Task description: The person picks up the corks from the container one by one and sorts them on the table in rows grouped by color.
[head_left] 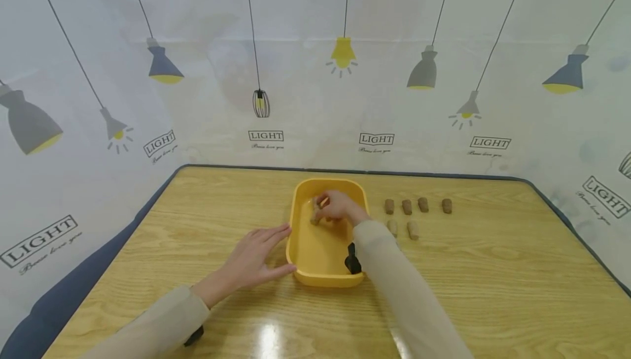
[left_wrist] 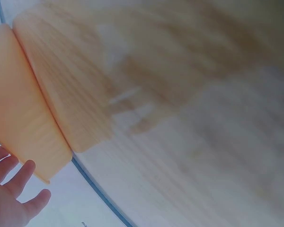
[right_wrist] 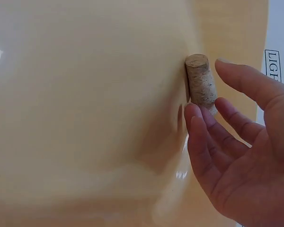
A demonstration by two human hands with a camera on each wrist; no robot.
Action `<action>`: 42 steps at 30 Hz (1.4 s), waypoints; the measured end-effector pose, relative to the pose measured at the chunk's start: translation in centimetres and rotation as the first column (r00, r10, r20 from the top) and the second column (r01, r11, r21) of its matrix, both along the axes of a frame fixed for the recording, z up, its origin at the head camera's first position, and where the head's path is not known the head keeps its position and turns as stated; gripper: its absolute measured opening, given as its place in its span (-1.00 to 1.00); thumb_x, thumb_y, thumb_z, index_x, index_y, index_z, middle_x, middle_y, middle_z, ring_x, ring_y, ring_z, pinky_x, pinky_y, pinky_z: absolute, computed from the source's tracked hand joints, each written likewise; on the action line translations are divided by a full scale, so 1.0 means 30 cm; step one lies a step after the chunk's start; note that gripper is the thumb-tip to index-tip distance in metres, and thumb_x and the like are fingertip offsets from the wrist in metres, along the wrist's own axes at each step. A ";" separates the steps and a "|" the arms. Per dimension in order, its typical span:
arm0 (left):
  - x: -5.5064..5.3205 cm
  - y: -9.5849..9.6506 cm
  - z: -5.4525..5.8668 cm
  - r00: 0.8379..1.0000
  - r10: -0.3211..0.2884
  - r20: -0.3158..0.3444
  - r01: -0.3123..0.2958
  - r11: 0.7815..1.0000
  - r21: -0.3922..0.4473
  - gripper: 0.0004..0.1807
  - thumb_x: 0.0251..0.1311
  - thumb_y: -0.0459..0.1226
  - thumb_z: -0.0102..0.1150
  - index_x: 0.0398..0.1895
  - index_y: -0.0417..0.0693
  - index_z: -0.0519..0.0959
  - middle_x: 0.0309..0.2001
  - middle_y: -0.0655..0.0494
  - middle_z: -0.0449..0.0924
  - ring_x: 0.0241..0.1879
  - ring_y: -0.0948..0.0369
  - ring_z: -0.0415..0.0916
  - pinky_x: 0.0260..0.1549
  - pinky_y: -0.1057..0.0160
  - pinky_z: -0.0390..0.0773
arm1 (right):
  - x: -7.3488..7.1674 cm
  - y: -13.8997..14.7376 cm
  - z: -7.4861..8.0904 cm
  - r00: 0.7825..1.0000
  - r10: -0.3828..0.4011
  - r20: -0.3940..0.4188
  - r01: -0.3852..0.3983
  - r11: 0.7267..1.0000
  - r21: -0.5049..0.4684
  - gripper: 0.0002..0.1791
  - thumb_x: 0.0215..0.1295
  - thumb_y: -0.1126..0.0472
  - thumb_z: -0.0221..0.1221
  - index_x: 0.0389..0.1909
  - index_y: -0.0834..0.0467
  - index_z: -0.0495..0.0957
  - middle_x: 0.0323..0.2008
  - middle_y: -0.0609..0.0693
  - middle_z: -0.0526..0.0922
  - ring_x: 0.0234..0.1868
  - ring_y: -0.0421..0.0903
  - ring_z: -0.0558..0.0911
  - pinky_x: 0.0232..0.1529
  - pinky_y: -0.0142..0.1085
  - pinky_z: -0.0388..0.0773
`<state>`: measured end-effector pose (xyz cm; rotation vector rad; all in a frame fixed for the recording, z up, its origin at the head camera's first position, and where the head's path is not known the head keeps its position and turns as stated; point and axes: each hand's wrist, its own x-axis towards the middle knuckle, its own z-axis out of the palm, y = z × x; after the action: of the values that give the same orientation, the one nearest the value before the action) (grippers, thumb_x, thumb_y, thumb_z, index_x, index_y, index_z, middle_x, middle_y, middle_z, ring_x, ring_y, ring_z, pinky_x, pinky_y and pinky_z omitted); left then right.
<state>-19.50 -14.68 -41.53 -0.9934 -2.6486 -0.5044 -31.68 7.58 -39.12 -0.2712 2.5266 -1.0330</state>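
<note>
A yellow plastic tray (head_left: 325,280) sits on the wooden table. Inside it, near the left wall, my right hand (head_left: 337,205) reaches down to a pale cork (right_wrist: 201,82). The right wrist view has the thumb apart from that cork, and fingertips (right_wrist: 191,111) right at its lower end. My left hand (head_left: 251,257) lies spread at the tray's left side, its fingertips and thumb at the rim. In the left wrist view the fingers of the left hand (left_wrist: 14,189) stand apart beside the yellow wall.
Right of the tray, several darker corks stand in a row, among them one cork (head_left: 447,206) at the right end. Two lighter corks are nearer, one cork (head_left: 413,230) fully visible, the other close to the right sleeve (head_left: 394,271). A lamp-printed curtain (head_left: 315,112) borders the table.
</note>
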 end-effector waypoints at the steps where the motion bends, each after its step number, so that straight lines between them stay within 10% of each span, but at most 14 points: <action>1: 0.000 0.001 0.001 1.000 -0.001 -0.002 0.001 1.000 0.002 -0.17 0.06 0.24 0.03 0.23 -0.17 0.35 0.24 0.01 0.31 0.12 0.05 0.34 0.08 -0.04 0.27 | 0.001 -0.001 -0.004 1.000 -0.004 0.005 0.004 1.000 -0.003 -0.48 -0.04 0.20 0.36 -0.04 0.21 0.42 -0.30 0.05 0.49 -0.37 -0.02 0.54 -0.43 -0.29 0.52; 21: -0.003 0.001 -0.005 1.000 -0.003 -0.011 0.003 1.000 0.012 -0.16 0.06 0.27 0.01 0.23 -0.17 0.35 0.24 0.01 0.31 0.12 0.04 0.34 0.07 -0.04 0.28 | 0.001 -0.028 -0.013 0.998 0.050 -0.037 -0.048 0.998 0.050 -0.62 -0.03 0.32 0.31 -0.17 0.26 0.42 -0.32 0.04 0.47 -0.52 -0.15 0.45 -0.45 -0.34 0.52; 42: 0.000 0.002 0.001 1.000 -0.018 -0.021 0.019 0.999 0.039 -0.16 0.05 0.26 0.03 0.21 -0.19 0.37 0.21 -0.02 0.34 0.09 0.02 0.36 0.04 -0.06 0.30 | -0.018 0.057 0.217 0.936 0.297 -0.192 -0.269 0.950 0.156 -0.64 0.10 0.28 0.21 -0.06 0.23 0.45 -0.13 0.07 0.53 -0.27 -0.07 0.51 -0.38 -0.34 0.54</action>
<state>-19.51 -14.61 -41.50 -1.0070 -2.6034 -0.5443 -32.23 9.29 -32.60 -0.7213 2.6242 -0.7611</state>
